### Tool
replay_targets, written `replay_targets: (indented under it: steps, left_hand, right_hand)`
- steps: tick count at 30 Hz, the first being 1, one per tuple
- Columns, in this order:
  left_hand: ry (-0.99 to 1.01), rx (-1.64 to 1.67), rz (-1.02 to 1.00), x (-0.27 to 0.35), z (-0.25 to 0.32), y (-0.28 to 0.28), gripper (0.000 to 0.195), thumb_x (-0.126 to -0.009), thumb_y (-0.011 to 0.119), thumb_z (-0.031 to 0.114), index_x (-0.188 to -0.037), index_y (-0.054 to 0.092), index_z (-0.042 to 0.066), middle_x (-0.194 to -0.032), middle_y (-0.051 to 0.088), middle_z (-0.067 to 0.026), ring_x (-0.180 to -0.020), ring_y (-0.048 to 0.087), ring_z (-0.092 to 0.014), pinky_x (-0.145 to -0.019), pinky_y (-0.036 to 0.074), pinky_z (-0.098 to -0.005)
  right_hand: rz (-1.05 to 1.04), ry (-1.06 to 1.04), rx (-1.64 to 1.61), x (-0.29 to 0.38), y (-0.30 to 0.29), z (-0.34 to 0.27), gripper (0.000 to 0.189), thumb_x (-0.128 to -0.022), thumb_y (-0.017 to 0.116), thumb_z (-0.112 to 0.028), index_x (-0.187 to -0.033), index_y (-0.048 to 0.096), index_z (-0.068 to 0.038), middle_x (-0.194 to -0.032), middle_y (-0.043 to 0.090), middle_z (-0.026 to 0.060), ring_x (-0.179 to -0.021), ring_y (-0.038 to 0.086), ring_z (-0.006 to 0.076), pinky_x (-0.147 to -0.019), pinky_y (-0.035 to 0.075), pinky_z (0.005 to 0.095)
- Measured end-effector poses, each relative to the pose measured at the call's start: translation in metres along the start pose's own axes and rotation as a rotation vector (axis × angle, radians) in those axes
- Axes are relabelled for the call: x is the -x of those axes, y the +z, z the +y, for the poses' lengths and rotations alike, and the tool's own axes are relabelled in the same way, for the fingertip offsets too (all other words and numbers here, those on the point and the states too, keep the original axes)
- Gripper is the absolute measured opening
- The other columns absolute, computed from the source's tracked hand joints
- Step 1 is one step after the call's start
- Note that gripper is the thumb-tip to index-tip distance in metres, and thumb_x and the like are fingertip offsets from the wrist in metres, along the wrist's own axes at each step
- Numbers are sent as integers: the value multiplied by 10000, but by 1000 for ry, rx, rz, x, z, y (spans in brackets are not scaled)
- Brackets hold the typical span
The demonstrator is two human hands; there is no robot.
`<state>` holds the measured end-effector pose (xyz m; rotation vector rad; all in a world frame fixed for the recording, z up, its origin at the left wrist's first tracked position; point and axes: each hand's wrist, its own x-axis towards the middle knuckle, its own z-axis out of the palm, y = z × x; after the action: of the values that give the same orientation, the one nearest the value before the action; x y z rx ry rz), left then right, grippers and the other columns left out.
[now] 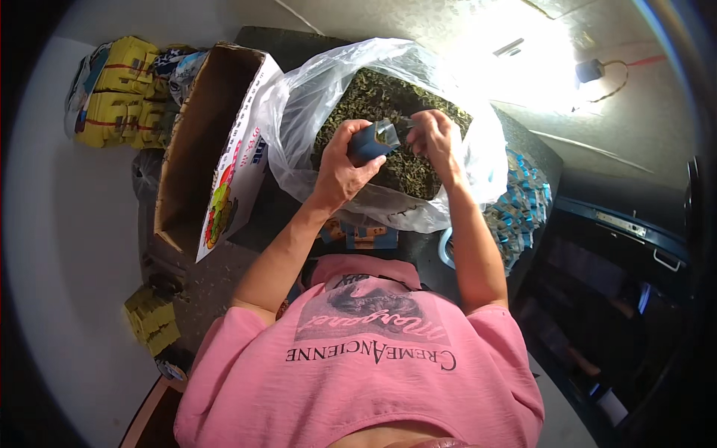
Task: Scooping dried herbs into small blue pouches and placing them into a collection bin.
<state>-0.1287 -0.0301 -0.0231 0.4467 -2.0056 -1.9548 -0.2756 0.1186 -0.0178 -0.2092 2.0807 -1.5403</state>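
A large clear plastic bag [305, 98] stands before me with its mouth spread wide. Dried green leaves [414, 179] fill it. Over the leaves, my left hand [341, 168] grips a small blue box [367, 144], tilted with its open end to the right. Clear film and a few bits of leaf show in the box's mouth. My right hand [437, 140] is just right of that mouth, above the leaves, fingers bent together. Something pale and thin shows by its fingertips, but I cannot tell what it is or whether the hand holds it.
An open cardboard carton [193, 129] stands left of the bag. Many small blue-and-clear packets [521, 207] are heaped at right, beside a light-blue rim [445, 247]. Blue boxes [372, 238] lie below the bag. Yellow bundles [120, 92] sit far left; a bright lamp lights the wall.
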Motion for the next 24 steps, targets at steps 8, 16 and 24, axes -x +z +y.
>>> replay_targets:
  steps: [8,16,24]
  left_hand:
    - [54,-94,-60,-9,1,13,508,-816,769,-2,-1262,526,11,-1127,598,-91,-1003,612,-137,-860,548,-290]
    - [-43,74,-102,-11,11,24,471,-841,743,-25,-1255,521,13,-1130,594,-115,-987,640,-153,-830,574,-291]
    - [-7,90,-37,-5,-1,7,515,-848,755,-27,-1290,496,21,-1133,554,-89,-1008,616,-133,-880,554,-276]
  right_hand:
    - [90,-79,123,49,-49,-65,286,-1049,492,-252,-1056,695,-50,-662,637,30,-585,538,79,-570,434,253]
    - [60,-616,611,85,-21,-71,199,-1046,520,-160,-1160,654,-66,-759,660,92,-722,641,156,-691,516,320]
    - [134,-250,770,25,-12,-15,249,-1041,496,-244,-1110,659,-69,-830,715,154,-759,710,290,-722,537,428]
